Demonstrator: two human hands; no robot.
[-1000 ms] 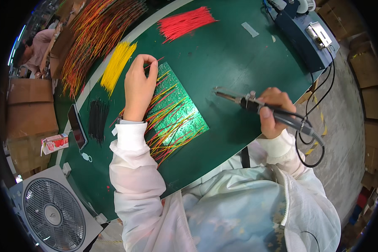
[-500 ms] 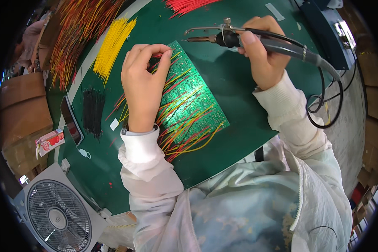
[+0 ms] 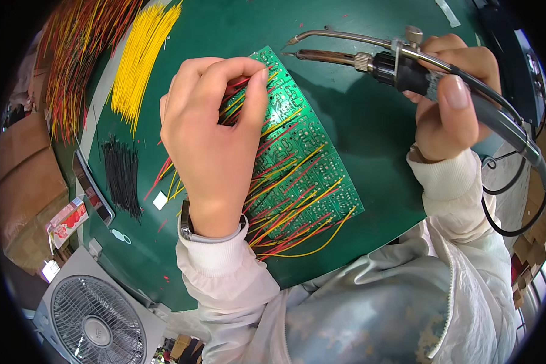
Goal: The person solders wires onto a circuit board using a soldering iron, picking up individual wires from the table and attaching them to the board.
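My left hand (image 3: 215,121) is closed in a pinch at the far end of a green circuit board (image 3: 315,161). A red wire (image 3: 238,81) runs into its fingertips, whose exact grip is partly hidden. My right hand (image 3: 458,91) grips a soldering iron (image 3: 406,71) with a thin metal feed tube (image 3: 346,36) clamped above it. The iron's tip hovers just right of my left fingertips, apart from them. Several red and yellow wires (image 3: 303,221) stick out from the board toward its near left side, some lying beneath my left hand.
Left of the board lie a bundle of yellow wires (image 3: 142,60), black wires (image 3: 121,176) and a phone (image 3: 94,188). Red and yellow wires (image 3: 82,60) pile up at the far left. A fan (image 3: 97,330) stands near left, below a small carton (image 3: 68,223). The iron's cable (image 3: 543,176) loops at right.
The view has shifted, so the board sits lower and farther right in it. Both hands keep their holds, and the iron's tip stays close beside my left fingertips.
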